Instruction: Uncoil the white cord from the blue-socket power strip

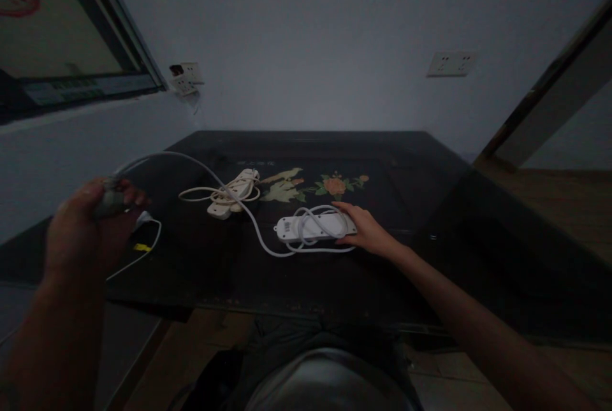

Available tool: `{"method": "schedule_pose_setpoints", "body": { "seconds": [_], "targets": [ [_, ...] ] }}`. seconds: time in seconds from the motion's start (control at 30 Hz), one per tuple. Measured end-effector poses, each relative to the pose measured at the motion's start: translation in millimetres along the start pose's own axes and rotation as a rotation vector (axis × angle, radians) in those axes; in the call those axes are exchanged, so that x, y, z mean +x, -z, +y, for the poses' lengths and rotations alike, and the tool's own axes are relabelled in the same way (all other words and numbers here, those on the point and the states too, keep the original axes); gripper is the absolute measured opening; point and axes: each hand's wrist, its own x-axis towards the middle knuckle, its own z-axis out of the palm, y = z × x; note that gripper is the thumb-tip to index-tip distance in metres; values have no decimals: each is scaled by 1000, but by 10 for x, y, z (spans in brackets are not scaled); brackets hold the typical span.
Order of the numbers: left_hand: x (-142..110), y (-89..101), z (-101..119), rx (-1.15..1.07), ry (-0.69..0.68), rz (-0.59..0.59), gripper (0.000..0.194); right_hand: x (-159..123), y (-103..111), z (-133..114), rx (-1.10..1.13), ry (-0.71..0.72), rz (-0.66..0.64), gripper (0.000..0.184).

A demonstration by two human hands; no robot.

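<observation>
At the left, my left hand (90, 213) is raised and closed around the grey plug (111, 199) of a white cord (191, 159). That cord arcs over the table to a white power strip (310, 227), where more of it lies looped on top. Fingers of my right hand (361, 229) grip the right end of this strip, thumb on the near side and fingers on the far side. A second power strip (246, 180), wrapped in its own cream cord, lies slantwise to the left. The white cord passes over it.
The dark table (306, 283) carries a painted flower and bird pattern (335, 185). Near my left hand lie a thin white cable (157, 236) and a yellow tag (142, 247). Wall sockets (452, 64) are at the back right, and another socket (184, 85) is at the left corner.
</observation>
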Motion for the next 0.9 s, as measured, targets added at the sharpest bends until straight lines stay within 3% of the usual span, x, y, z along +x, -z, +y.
{"method": "schedule_pose_setpoints", "body": {
  "seconds": [0.07, 0.13, 0.3, 0.5, 0.7, 0.9],
  "targets": [
    [-37, -186, 28, -99, -39, -58, 13, 31, 14, 6, -30, -12, -27, 98],
    [-58, -284, 56, -143, -78, -115, 8, 77, 65, 9, -6, 2, -93, 101],
    [-22, -523, 120, -276, -147, -248, 18, 271, 236, -2, 125, 53, -318, 91],
    [16, -909, 130, -296, -175, -401, 16, 404, 313, -64, 62, 51, -387, 85],
    [80, -1243, -61, -271, -83, -495, 12, 277, 336, -110, 35, 26, -355, 68],
    [94, -1567, -268, -97, 40, -584, 20, 72, 426, -49, -23, 26, -252, 60]
  ]
}}
